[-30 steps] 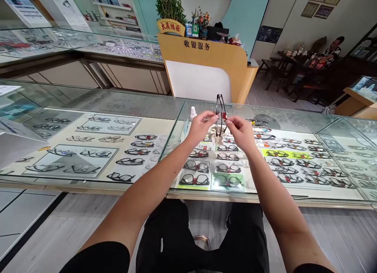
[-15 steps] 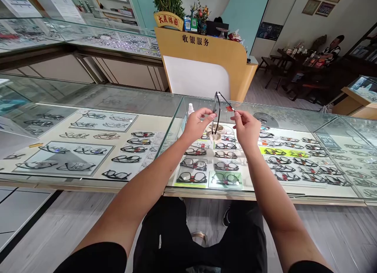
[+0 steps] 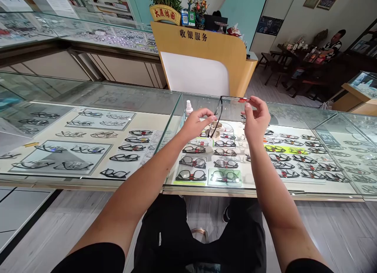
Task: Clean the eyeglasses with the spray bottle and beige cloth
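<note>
A thin black pair of eyeglasses [image 3: 220, 108] is held above the glass counter, its front seen nearly edge-on and tilted. My left hand [image 3: 198, 123] pinches the front of the frame between thumb and fingers. Out to the right, my right hand [image 3: 258, 118] grips the end of one temple arm, which extends almost level. A small red tag [image 3: 242, 100] hangs on that arm close to my fingertips. The other temple arm cannot be made out clearly. Below both hands, rows of dark-framed glasses [image 3: 225, 152] lie inside the counter.
The glass display counter [image 3: 188, 191] runs across in front of me. A small white bottle [image 3: 189, 107] stands beyond my left hand. Behind are a wooden cashier desk [image 3: 203, 49] and more showcases. A person [image 3: 332, 45] sits at a dark table at the back right.
My right hand has moved right and slightly up, drawing the temple arm from a downward slant to nearly level. The eyeglasses' front has tilted, while my left hand keeps its pinch.
</note>
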Demonstrator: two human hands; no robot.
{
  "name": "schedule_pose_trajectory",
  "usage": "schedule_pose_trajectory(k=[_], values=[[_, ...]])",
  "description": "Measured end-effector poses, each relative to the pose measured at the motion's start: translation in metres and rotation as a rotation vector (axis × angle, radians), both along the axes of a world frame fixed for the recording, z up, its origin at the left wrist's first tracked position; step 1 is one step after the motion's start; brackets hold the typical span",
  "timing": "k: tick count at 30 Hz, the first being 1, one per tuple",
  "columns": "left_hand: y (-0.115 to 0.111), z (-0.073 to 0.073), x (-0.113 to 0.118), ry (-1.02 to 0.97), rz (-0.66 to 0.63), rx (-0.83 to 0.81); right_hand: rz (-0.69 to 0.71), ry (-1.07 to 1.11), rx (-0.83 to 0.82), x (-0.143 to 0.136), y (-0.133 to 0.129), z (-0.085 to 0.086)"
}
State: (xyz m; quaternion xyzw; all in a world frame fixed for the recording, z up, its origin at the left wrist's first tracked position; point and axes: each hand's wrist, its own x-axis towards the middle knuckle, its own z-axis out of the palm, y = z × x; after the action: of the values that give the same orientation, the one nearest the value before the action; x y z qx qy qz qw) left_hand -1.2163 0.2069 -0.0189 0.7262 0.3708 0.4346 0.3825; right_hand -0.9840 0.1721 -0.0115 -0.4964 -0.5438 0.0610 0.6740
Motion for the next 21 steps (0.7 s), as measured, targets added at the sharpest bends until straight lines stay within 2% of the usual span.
schedule_pose_trajectory(k=[5, 9, 15, 18, 21], values=[[0.000, -0.002, 0.003, -0.053, -0.026, -0.004, -0.005, 0.031, 0.055, 0.003, 0.001, 0.003], [0.001, -0.005, 0.008, -0.184, 0.034, -0.050, 0.009, 0.022, 0.077, -0.004, -0.002, 0.000], [-0.010, -0.008, 0.018, -0.153, 0.036, 0.036, 0.278, 0.011, -0.120, -0.027, -0.012, -0.001], [-0.017, -0.010, 0.023, -0.132, 0.044, 0.053, 0.307, 0.035, -0.162, -0.032, -0.013, -0.003], [-0.019, -0.011, 0.024, -0.121, 0.057, 0.060, 0.275, 0.052, -0.174, -0.031, -0.011, -0.004]])
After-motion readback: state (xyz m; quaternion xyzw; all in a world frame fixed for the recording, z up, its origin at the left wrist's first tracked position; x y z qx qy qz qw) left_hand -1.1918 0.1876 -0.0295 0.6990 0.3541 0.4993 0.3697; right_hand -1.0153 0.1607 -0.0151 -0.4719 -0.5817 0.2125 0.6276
